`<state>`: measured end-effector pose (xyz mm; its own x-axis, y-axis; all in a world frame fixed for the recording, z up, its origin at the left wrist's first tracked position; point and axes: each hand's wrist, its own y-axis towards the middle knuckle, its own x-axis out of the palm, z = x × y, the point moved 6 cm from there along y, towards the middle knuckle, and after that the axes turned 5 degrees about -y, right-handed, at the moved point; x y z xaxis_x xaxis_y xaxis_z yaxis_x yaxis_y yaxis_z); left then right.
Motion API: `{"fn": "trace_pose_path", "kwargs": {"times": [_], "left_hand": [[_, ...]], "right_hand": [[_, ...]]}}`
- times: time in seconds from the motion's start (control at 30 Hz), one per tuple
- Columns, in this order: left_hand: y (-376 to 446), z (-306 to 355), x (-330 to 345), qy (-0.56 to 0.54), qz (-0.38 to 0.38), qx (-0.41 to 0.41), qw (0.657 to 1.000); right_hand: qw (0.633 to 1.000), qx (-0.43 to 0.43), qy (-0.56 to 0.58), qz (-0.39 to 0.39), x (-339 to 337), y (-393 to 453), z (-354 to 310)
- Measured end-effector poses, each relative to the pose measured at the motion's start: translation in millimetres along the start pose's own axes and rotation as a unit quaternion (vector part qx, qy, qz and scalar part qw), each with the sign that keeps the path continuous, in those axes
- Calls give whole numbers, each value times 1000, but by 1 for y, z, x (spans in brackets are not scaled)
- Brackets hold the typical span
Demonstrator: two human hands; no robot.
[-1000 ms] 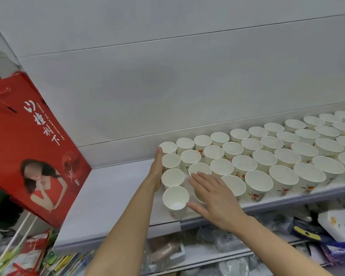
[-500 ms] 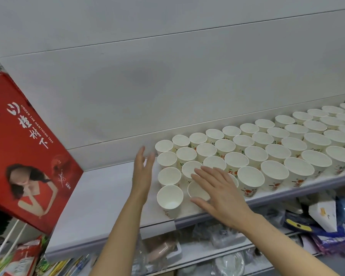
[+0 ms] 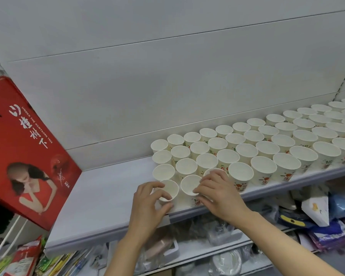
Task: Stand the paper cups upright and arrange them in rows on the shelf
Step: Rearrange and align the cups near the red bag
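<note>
Where the white shelf [image 3: 108, 188] meets its near edge, the left hand [image 3: 147, 206] curls its fingers and thumb round the rim of the nearest-left paper cup [image 3: 168, 189], so that grip is closed on the cup. Just to the right, the right hand [image 3: 219, 193] has its fingers bent over a second front cup [image 3: 189, 184], fingertips at its rim and its thumb low against the cup's side; that grip is closed on this second cup. The two held cups stand upright, mouths up, almost touching each other, at the near left corner of the block of cups. A third cup's rim [image 3: 211, 171] shows just beyond the right hand's knuckles, mostly hidden.

The other paper cups [image 3: 267, 148] stand upright in close rows that run from the hands away to the far right along the shelf, rims nearly touching; those in the front row show red and green print on their sides. The left part of the shelf is bare white board, backed by a grey panelled wall [image 3: 167, 76].

At the far left a red gift box [image 3: 26, 148] leans tilted, printed with a woman in a red dress and the words "UNDER THE HAWTHORN TREE". Below the shelf lies a lower shelf [image 3: 217, 253] crowded with plastic-wrapped goods, and coloured packets [image 3: 327, 232] lie at the near right.
</note>
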<state>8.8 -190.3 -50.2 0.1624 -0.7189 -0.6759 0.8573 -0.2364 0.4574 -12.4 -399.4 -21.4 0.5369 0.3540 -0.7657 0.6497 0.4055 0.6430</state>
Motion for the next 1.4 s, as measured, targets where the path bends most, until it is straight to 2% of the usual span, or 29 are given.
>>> {"fn": "trace_pose_path", "kwargs": {"times": [0.13,0.2,0.27,0.37,0.47,0.6,0.8,0.9,0.97,1.03,1.1,1.17,1.27,1.4], "left_hand": [[29,12,-25,1,26,11,1000],[71,8,-38,46,17,14,999],[118,-5,-35,133,-56,-7,989],[168,-25,-5,237,-199,-18,951],[191,-29,27,251,-279,-8,927],[187,-42,55,227,-326,-41,917],[187,-47,44,227,-274,-30,934],[186,-49,43,234,-303,-32,923],[184,-45,39,227,-294,-33,928],[172,-26,25,184,-214,-1,959],[141,5,3,98,-102,43,989],[99,37,-8,46,-32,83,995],[52,69,5,27,-25,130,991],[42,96,34,68,-51,153,985]], "right_hand": [[1000,5,6,-17,3,1,-2],[1000,15,18,-12,-1,10,-2],[999,41,18,-20,-5,29,2],[990,78,-6,-119,6,63,14],[976,91,-27,-195,28,81,25],[962,119,-36,-243,50,86,32],[962,118,-40,-243,60,94,29],[956,127,-33,-264,66,95,28],[957,129,-27,-259,59,94,30],[969,146,-15,-196,39,83,37],[984,162,-5,-72,6,56,44],[984,175,-6,18,-24,17,49],[980,189,-30,62,-49,-31,60],[978,196,-52,44,-55,-61,81]]}}
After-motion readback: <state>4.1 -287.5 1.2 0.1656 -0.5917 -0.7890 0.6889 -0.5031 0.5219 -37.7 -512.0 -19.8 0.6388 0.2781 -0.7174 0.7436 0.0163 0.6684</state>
